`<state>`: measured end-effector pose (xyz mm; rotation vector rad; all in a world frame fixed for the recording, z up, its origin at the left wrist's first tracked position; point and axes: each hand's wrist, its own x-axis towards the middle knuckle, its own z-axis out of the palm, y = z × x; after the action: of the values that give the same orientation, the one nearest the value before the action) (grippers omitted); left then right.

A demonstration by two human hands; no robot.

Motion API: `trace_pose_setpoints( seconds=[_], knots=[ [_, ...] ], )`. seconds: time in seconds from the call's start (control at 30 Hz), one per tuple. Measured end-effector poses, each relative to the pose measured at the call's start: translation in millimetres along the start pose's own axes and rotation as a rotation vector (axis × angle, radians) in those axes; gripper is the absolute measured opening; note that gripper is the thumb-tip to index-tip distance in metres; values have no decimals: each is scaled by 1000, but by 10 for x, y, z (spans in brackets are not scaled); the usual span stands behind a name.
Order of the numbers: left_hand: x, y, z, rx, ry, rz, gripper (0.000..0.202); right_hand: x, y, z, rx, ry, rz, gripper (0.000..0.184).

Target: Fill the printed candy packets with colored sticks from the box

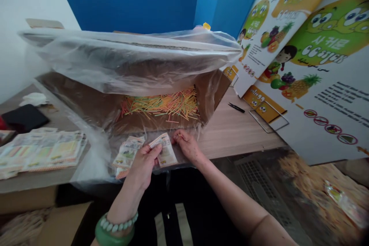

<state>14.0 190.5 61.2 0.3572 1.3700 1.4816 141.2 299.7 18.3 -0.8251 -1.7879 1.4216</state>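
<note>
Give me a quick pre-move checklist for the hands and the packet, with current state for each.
1. Left hand grips the packet: ok.
2. Right hand at the packet's top edge, pinching something small: cannot tell what.
3. Packet mouth open: cannot tell.
4. Coloured sticks within reach in the lined box: ok.
5. Spare packets lie beside the left hand: ok.
6. Scissors lie apart from both hands: ok.
</note>
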Motion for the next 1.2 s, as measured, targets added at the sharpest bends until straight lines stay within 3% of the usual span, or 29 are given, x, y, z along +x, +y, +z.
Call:
trace_pose_setpoints(
  seconds=[0.2,0.33,0.4,0.63,0.93,1.2],
  knots=[
    [46,-30,-126,108,7,135,38,81,-250,-24,422,44,64,21],
    [71,-89,-210,400,-33,345,24,121,-504,2,512,28,62,26],
    [79,-110,-229,500,-41,384,23,135,-623,37,540,2,52,27],
    [92,-113,-195,413,-118,236,28,145,-941,284,617,-53,-13,31],
    [71,-83,-194,428,-120,181,31,108,-826,379,536,-30,28,29],
    [81,-112,-129,297,-152,125,32,98,-819,420,504,-2,-4,26]
  ],
)
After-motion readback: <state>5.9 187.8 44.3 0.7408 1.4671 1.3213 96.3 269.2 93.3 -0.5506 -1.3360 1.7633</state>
